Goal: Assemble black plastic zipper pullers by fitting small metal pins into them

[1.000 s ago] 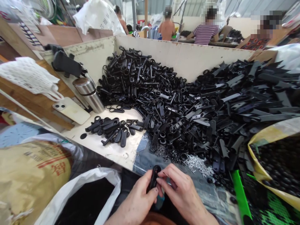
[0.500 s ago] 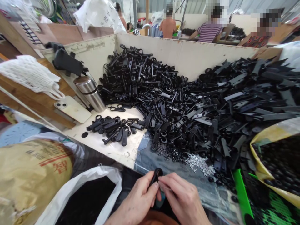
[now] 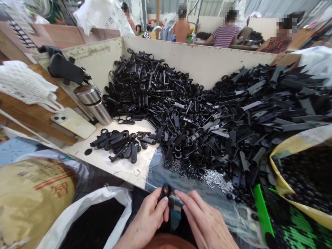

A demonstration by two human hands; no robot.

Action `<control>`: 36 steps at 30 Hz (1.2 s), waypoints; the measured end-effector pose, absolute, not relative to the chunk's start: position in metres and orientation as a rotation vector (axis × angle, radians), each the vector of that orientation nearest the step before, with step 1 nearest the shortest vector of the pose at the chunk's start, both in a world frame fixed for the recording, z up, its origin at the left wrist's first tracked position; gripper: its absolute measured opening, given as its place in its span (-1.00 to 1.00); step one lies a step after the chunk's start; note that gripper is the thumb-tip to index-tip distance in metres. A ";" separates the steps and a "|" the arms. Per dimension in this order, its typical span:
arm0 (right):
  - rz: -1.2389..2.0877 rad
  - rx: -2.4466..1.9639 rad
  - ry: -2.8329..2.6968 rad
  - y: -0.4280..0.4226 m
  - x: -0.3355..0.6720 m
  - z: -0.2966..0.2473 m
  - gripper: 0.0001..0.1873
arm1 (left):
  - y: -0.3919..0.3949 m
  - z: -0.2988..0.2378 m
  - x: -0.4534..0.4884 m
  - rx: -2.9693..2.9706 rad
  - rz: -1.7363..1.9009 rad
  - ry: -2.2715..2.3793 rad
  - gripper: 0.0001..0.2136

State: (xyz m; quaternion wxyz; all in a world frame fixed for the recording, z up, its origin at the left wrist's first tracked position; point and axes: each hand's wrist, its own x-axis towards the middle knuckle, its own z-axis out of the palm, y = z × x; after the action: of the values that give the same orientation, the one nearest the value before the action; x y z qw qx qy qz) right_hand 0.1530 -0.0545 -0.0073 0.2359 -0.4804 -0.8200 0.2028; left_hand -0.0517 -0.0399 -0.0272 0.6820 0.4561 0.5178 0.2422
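Note:
My left hand [image 3: 146,218] is shut on a small black plastic zipper pull [image 3: 165,192], pinching its lower part between thumb and fingers with the ring end sticking up. My right hand [image 3: 201,221] lies just to the right of that pull, fingers stretched out and not touching it. Beyond both hands a large heap of black plastic zipper pulls [image 3: 166,110] fills a white-walled bin. A small loose group of the same pulls [image 3: 116,142] lies on the bin's white floor [image 3: 124,169]. A scrap of denim [image 3: 158,173] lies below the heap.
A spill of silver pins [image 3: 214,180] lies near my right hand. A steel flask [image 3: 92,105] and a phone [image 3: 73,122] stand at the left. A white sack of black parts [image 3: 95,221] and a yellow-lined bag [image 3: 301,176] flank me. Several co-workers sit beyond the bin.
My right hand has let go of the pull and moved to the right. The pull now shows its ring end above my left fingers. The view has shifted slightly.

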 end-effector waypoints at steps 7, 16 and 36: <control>0.580 -1.285 -2.254 -0.052 0.147 -0.023 -0.56 | -0.039 -0.035 -0.048 1.060 0.530 1.191 -0.66; 0.454 -1.332 -2.296 -0.047 0.142 -0.021 -0.57 | -0.037 -0.036 -0.045 0.940 0.621 1.193 -0.62; 0.044 -1.292 -2.406 -0.050 0.126 -0.017 -0.63 | -0.037 -0.041 -0.038 0.794 0.693 1.175 -0.54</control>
State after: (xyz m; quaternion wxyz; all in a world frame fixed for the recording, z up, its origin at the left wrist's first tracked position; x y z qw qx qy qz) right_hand 0.1258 -0.0497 -0.0170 0.2039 -0.4631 -0.8624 0.0157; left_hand -0.0381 -0.0370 -0.0414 0.7042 0.3571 0.5286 0.3118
